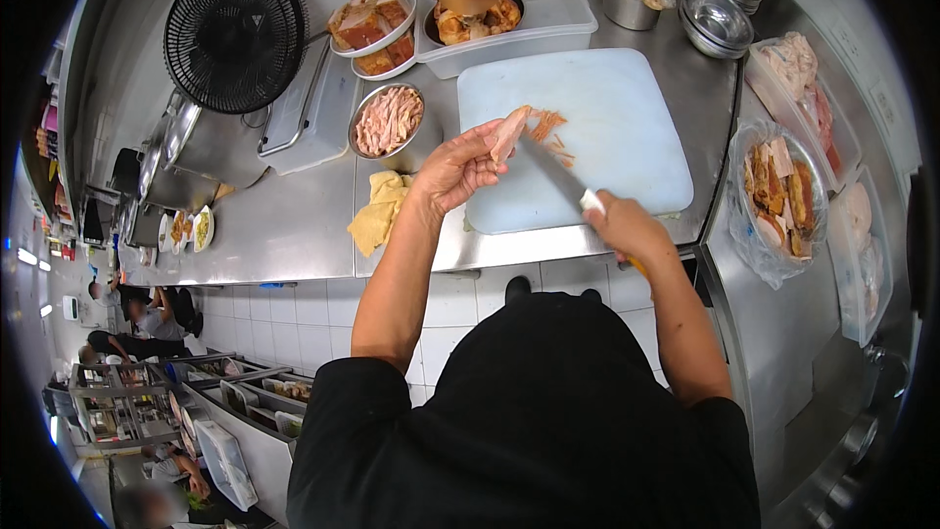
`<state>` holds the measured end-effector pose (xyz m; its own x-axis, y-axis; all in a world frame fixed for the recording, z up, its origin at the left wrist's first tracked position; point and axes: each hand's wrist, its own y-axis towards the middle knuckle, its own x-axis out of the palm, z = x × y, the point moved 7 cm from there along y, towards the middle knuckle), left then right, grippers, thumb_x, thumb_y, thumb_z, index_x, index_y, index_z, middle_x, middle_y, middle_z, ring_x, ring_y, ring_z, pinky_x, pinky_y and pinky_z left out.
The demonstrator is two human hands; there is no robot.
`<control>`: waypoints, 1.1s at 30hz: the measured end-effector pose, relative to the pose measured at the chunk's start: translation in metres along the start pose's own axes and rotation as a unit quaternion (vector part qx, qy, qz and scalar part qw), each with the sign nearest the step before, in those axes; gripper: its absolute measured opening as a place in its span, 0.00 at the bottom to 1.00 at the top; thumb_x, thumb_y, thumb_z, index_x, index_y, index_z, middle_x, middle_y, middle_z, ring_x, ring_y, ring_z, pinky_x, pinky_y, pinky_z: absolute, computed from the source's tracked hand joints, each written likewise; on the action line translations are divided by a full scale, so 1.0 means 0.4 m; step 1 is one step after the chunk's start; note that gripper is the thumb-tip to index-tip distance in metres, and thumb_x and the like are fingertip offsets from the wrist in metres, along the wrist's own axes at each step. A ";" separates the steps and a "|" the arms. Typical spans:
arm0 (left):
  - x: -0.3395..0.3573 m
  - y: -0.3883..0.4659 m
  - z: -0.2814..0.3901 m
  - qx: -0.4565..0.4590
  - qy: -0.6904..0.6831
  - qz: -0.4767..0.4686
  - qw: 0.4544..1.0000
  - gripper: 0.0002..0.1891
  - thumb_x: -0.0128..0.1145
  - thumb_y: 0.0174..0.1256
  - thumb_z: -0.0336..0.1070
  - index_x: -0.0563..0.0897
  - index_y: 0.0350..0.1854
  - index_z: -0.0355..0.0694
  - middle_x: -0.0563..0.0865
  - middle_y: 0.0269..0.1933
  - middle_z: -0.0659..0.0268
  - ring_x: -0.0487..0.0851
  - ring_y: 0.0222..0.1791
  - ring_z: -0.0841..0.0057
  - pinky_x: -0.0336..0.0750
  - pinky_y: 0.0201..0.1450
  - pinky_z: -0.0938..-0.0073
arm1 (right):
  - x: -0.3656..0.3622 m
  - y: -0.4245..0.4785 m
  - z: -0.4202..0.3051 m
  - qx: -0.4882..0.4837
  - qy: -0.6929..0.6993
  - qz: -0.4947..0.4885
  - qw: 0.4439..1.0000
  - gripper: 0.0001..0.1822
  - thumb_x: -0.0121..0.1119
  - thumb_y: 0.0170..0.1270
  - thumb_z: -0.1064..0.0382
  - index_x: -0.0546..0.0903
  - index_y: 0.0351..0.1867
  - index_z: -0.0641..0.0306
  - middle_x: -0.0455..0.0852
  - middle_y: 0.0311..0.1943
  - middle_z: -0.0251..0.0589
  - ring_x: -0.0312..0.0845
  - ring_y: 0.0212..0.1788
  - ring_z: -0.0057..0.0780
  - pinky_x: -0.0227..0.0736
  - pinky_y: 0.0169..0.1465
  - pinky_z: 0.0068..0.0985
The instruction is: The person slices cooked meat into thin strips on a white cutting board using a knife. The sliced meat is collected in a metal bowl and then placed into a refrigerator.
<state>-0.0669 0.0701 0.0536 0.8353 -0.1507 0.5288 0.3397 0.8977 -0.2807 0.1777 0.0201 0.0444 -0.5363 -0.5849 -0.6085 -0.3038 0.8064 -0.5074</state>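
Observation:
My left hand [461,165] holds a piece of pale meat [509,134] over the left part of a white cutting board [624,125]. My right hand [630,229] grips a kitchen knife [556,175] with a yellow handle; its blade points up and left, with the tip close to the meat. Thin brown strips of meat [545,126] lie on the board just beyond the piece. Left of the board, a round metal container [393,127] is filled with pink meat strips. A folded yellow cloth [378,211] lies nearer, beside my left forearm.
Behind the board stand plates of meat chunks [371,29] and a plastic tub [547,26] with a bowl of browned meat. Metal bowls [716,18] are stacked at back right. A plastic-lined bowl of meat [778,198] sits right. A black fan [235,33] stands back left. Several people are far left.

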 end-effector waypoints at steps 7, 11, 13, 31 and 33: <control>-0.001 0.014 -0.111 0.087 0.351 0.164 0.918 0.25 0.59 0.70 0.29 0.73 0.69 0.42 0.86 0.39 0.62 0.86 0.33 0.78 0.83 0.33 0.77 | -0.022 0.007 -0.006 -0.008 -0.105 0.078 0.991 0.19 0.50 0.74 0.54 0.76 0.53 0.69 0.87 0.39 0.61 0.84 0.45 0.58 0.75 0.51 0.51; 0.047 0.027 -0.107 0.116 0.514 0.137 0.839 0.18 0.63 0.67 0.32 0.81 0.59 0.40 0.87 0.39 0.61 0.87 0.36 0.72 0.81 0.42 0.70 | 0.012 0.024 -0.010 -0.080 -0.133 0.114 0.981 0.17 0.50 0.74 0.55 0.75 0.47 0.70 0.86 0.34 0.63 0.84 0.38 0.60 0.75 0.46 0.51; 0.058 0.025 -0.071 0.174 0.586 0.134 0.780 0.17 0.64 0.66 0.33 0.82 0.57 0.41 0.88 0.39 0.60 0.87 0.38 0.69 0.81 0.44 0.67 | 0.004 0.008 -0.038 -0.056 -0.133 0.099 0.985 0.17 0.49 0.74 0.54 0.75 0.46 0.69 0.87 0.35 0.63 0.83 0.41 0.61 0.74 0.47 0.52; 0.049 0.040 -0.083 0.268 0.597 0.082 0.752 0.09 0.65 0.64 0.36 0.85 0.44 0.43 0.87 0.42 0.63 0.87 0.40 0.65 0.81 0.44 0.68 | -0.039 -0.088 -0.096 -0.059 -0.232 0.080 0.968 0.14 0.50 0.74 0.57 0.73 0.44 0.69 0.86 0.28 0.59 0.84 0.34 0.60 0.76 0.42 0.53; 0.050 0.039 -0.082 0.276 0.591 0.076 0.754 0.08 0.64 0.64 0.37 0.85 0.44 0.44 0.87 0.42 0.64 0.87 0.40 0.63 0.81 0.44 0.66 | -0.035 -0.072 -0.103 -0.051 -0.238 0.070 0.967 0.14 0.50 0.74 0.57 0.72 0.44 0.69 0.86 0.28 0.59 0.84 0.33 0.60 0.76 0.41 0.53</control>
<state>-0.0306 0.0676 0.0337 0.7597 -0.0003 -0.6502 0.2425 0.9280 0.2829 0.1614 0.0086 0.0927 -0.1621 -0.4242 -0.8909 -0.3429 0.8708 -0.3522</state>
